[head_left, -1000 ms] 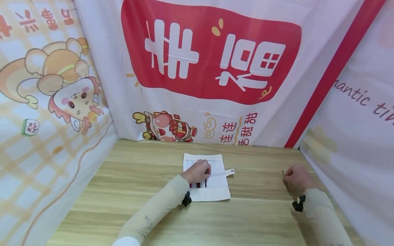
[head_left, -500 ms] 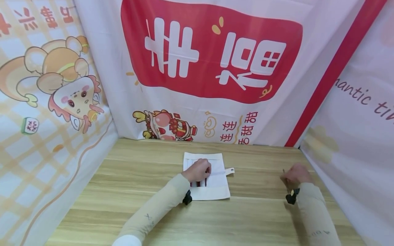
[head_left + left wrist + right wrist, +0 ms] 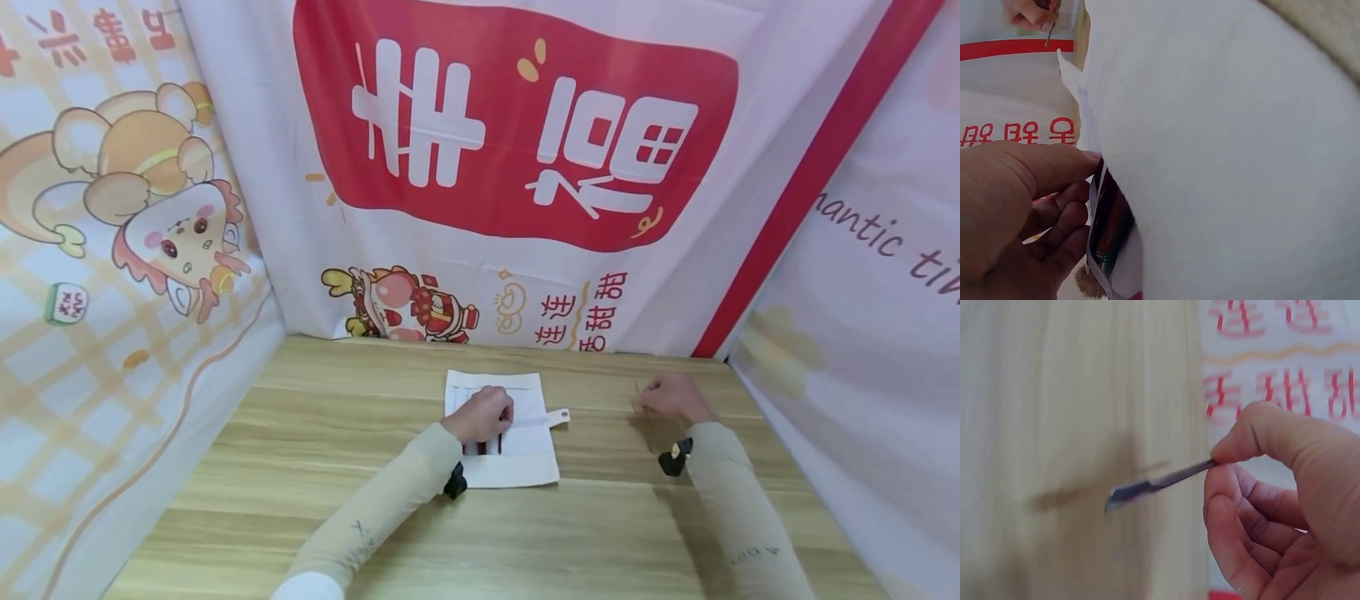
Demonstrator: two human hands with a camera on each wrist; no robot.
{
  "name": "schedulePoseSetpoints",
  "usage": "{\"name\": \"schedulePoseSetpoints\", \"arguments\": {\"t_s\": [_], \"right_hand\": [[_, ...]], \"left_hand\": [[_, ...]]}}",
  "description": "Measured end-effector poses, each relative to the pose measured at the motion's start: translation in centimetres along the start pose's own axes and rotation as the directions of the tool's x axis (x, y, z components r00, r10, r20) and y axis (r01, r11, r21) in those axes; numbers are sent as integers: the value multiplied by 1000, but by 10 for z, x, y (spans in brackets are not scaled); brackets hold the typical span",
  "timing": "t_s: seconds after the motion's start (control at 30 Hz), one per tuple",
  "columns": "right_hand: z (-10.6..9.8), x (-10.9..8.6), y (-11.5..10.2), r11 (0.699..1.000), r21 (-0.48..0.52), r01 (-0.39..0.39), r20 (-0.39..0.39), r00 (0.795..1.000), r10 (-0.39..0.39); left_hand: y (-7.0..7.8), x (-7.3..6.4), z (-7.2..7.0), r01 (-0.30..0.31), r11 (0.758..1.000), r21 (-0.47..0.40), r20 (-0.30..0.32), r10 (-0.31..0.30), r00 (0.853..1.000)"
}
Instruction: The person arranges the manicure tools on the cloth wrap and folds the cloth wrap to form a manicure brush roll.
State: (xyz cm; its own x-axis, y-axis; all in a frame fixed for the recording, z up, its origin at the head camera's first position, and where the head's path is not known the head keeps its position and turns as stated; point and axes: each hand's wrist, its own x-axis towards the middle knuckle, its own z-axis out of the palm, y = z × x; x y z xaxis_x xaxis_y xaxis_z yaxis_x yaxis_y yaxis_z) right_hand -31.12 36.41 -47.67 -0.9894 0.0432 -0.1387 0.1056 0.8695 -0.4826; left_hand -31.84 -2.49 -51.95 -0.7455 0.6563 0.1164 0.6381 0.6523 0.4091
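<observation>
A white fabric roll-up case (image 3: 517, 471) lies unfolded, with dark sticks tucked in its pocket. My left hand (image 3: 486, 414) is over its middle. In the left wrist view, thumb and fingers pinch the edge of a white pocket (image 3: 1093, 237); dark handles (image 3: 1110, 219) and a brush's brown bristles (image 3: 1090, 284) show beside them. To the right, above the table, my right hand (image 3: 672, 397) pinches one end of a slim metal tool (image 3: 1179, 476) between thumb and index finger. Its slanted, blade-like tip points away from the fingers.
The wooden table (image 3: 360, 533) has a printed cloth (image 3: 517, 125) hanging behind it and more cloths on both sides. A snap strap (image 3: 559, 417) sticks out from the case's right side.
My right hand has moved left across the table with the slim tool, nearer the case. The left hand has stayed on the case.
</observation>
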Motion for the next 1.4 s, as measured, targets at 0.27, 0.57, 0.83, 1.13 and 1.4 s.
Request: {"name": "schedulePoseSetpoints", "arguments": {"t_s": [0.27,0.57,0.83,1.13,1.4], "right_hand": [[27,20,-75,986,111,128,4,992,-130],[60,32,-144,956,235,176,20,982,-186],[84,43,-179,955,254,151,-67,988,-139],[113,50,-187,933,333,137,-206,976,-70],[133,45,-188,904,427,-9,-113,992,63]], "left_hand": [[1,-3,-5,-2,1000,1,8,2,1000],[2,0,-4,-19,1000,5,7,19,1000],[2,-1,-6,-72,997,5,-28,72,997],[2,-1,-7,-45,999,7,-12,45,999],[-17,7,10,-75,995,-68,-45,72,996]]}}
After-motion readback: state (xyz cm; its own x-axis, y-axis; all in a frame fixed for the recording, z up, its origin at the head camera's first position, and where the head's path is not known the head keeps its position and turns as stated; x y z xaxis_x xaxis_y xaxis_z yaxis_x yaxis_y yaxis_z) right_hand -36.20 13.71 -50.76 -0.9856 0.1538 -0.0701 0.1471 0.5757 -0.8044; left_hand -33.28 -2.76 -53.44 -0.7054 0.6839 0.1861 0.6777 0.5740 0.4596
